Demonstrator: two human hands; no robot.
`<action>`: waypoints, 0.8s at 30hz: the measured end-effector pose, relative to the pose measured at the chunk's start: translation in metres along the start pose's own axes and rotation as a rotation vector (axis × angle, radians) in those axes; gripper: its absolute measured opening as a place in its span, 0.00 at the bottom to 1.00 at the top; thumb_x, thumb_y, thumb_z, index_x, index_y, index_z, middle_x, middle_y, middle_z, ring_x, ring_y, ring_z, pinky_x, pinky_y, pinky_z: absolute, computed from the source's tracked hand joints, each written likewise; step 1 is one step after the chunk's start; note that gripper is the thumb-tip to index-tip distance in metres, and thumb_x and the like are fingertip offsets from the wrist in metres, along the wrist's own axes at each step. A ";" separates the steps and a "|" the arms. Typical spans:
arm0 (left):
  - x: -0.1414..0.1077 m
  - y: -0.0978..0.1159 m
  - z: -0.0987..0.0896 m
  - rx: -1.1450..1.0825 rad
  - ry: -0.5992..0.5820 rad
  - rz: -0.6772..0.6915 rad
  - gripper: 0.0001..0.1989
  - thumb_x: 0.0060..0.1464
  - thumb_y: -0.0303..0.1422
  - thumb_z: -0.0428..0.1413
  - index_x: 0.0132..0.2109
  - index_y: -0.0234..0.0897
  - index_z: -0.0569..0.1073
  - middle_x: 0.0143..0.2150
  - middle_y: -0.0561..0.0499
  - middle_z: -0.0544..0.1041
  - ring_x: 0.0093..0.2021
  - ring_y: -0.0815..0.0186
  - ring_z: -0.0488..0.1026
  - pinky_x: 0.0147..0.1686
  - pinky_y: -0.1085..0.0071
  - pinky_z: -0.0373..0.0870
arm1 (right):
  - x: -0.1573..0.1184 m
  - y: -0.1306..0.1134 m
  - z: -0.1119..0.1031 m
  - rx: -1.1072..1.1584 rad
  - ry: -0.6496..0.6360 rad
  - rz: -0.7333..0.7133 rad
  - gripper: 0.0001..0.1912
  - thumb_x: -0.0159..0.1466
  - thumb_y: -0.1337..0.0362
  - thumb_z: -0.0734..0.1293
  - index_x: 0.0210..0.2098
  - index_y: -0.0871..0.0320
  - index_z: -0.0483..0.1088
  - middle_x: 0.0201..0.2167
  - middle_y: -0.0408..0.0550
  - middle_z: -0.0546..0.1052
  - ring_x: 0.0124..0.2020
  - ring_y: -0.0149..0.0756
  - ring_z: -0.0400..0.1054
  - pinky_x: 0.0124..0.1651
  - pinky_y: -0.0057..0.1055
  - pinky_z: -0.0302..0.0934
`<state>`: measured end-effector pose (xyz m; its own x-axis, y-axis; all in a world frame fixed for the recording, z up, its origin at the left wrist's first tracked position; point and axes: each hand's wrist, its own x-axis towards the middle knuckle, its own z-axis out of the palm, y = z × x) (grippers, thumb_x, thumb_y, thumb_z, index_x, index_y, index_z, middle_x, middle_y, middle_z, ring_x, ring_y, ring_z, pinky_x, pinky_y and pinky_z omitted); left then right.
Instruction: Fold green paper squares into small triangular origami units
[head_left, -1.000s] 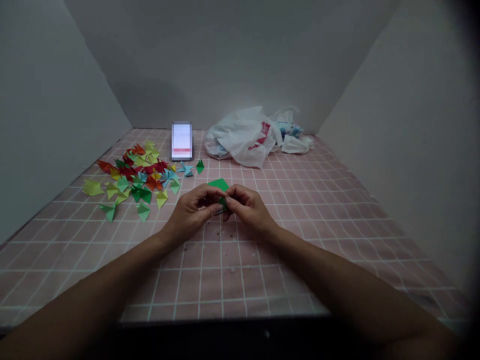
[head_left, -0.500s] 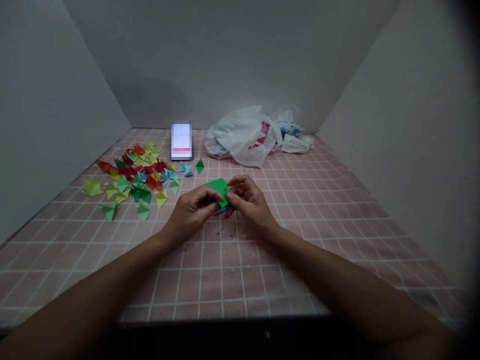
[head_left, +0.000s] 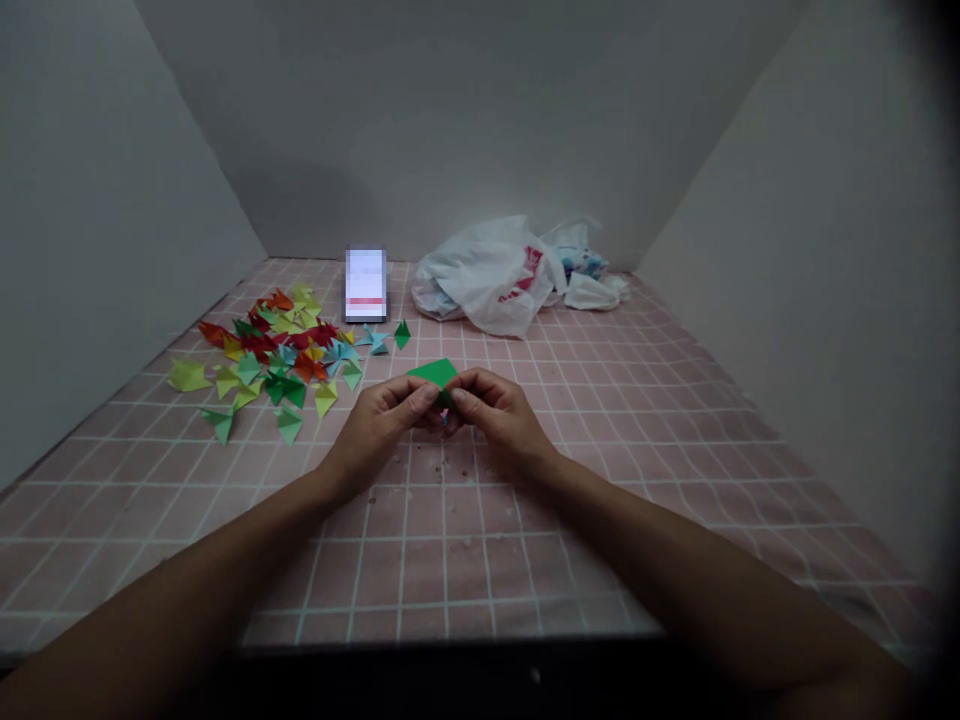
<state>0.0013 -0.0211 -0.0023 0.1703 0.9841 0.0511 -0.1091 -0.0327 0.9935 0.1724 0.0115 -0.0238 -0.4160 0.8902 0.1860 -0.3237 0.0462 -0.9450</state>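
Observation:
A piece of green origami paper (head_left: pixel 436 372) is held between both hands above the middle of the table. My left hand (head_left: pixel 390 415) pinches its near left side, thumb on top. With thumb and fingertips, my right hand (head_left: pixel 499 410) grips the near right side. The two thumbs almost meet at the near edge, and the fingers hide the lower part of the paper. Under the fingertips a small bit of pink and blue shows, too small to name.
Many folded paper pieces (head_left: pixel 281 385) in several colours lie at the left. Behind them stands a phone (head_left: pixel 366 285) with its screen lit. A white plastic bag (head_left: pixel 487 280) lies at the back, with a smaller bundle (head_left: pixel 589 270) beside it. Checked cloth (head_left: pixel 645 420) covers the table.
Both thumbs have come on top of the green paper's near edge, my left fingers tucking underneath. My right fingers have closed in. The green paper now lies flatter, and the view has shifted slightly.

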 end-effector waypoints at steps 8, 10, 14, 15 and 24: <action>0.001 0.000 0.002 -0.124 -0.026 -0.054 0.08 0.52 0.35 0.65 0.37 0.34 0.79 0.31 0.52 0.79 0.32 0.68 0.76 0.38 0.70 0.74 | -0.002 -0.002 0.001 0.005 0.011 0.002 0.12 0.63 0.56 0.72 0.35 0.58 0.73 0.26 0.40 0.75 0.26 0.28 0.70 0.33 0.29 0.68; 0.001 0.000 0.001 -0.137 -0.019 -0.065 0.08 0.52 0.34 0.65 0.37 0.34 0.79 0.31 0.52 0.79 0.32 0.68 0.76 0.38 0.71 0.74 | -0.002 -0.002 0.001 0.012 0.008 -0.004 0.12 0.63 0.55 0.72 0.35 0.58 0.73 0.26 0.40 0.75 0.25 0.28 0.70 0.33 0.29 0.67; 0.002 0.000 0.001 -0.172 0.001 -0.092 0.08 0.51 0.34 0.65 0.37 0.35 0.78 0.30 0.53 0.79 0.31 0.69 0.76 0.38 0.72 0.75 | -0.001 -0.002 0.002 0.012 0.015 0.002 0.12 0.62 0.55 0.73 0.35 0.57 0.73 0.27 0.40 0.75 0.25 0.28 0.70 0.33 0.28 0.67; 0.002 0.000 0.001 -0.175 0.006 -0.100 0.08 0.51 0.34 0.65 0.37 0.35 0.78 0.30 0.53 0.78 0.31 0.69 0.76 0.37 0.72 0.75 | -0.001 -0.002 0.002 0.008 0.016 0.004 0.12 0.61 0.55 0.74 0.35 0.57 0.73 0.27 0.40 0.75 0.26 0.28 0.70 0.33 0.29 0.67; 0.002 0.002 0.002 -0.191 0.009 -0.107 0.09 0.49 0.35 0.66 0.35 0.34 0.77 0.29 0.52 0.78 0.30 0.69 0.76 0.37 0.71 0.75 | -0.001 -0.001 0.000 -0.006 -0.006 -0.003 0.13 0.63 0.54 0.72 0.35 0.57 0.72 0.27 0.41 0.75 0.26 0.27 0.70 0.34 0.29 0.67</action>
<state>0.0036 -0.0200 -0.0004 0.1821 0.9817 -0.0557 -0.2744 0.1051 0.9558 0.1728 0.0101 -0.0232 -0.4198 0.8875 0.1900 -0.3195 0.0514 -0.9462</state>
